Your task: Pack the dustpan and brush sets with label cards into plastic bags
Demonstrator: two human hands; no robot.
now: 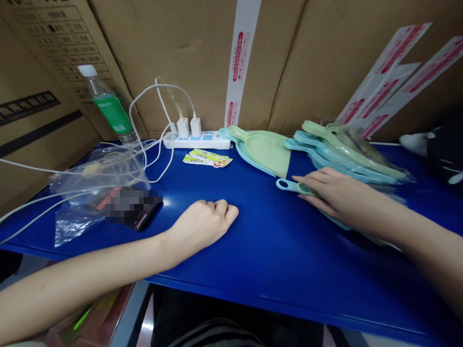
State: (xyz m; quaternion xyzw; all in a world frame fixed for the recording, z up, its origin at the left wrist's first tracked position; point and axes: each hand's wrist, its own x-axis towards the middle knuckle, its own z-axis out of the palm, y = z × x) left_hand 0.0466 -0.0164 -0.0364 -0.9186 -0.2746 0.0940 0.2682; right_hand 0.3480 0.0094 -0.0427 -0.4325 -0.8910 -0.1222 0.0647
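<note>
My left hand (206, 224) rests on the blue table as a closed fist, with nothing showing in it. My right hand (327, 193) is closed around the handle end of a green dustpan (307, 190). A light blue dustpan handle (287, 185) with an oval hole sticks out just left of those fingers. The pans of both lie mostly hidden beneath my right hand and forearm. Behind that hand is a stack of light blue and green dustpans (347, 152), some in clear plastic wrap. Farther left, another green dustpan (269, 147) lies on a light blue one (249, 156).
A white power strip (217, 141) with chargers and cables stands along the cardboard boxes (181, 48). Small green-and-white packets (208, 158) lie before it. At the left are a plastic bottle (112, 113), clear plastic bags (77, 214) and a dark phone-like device (142, 219).
</note>
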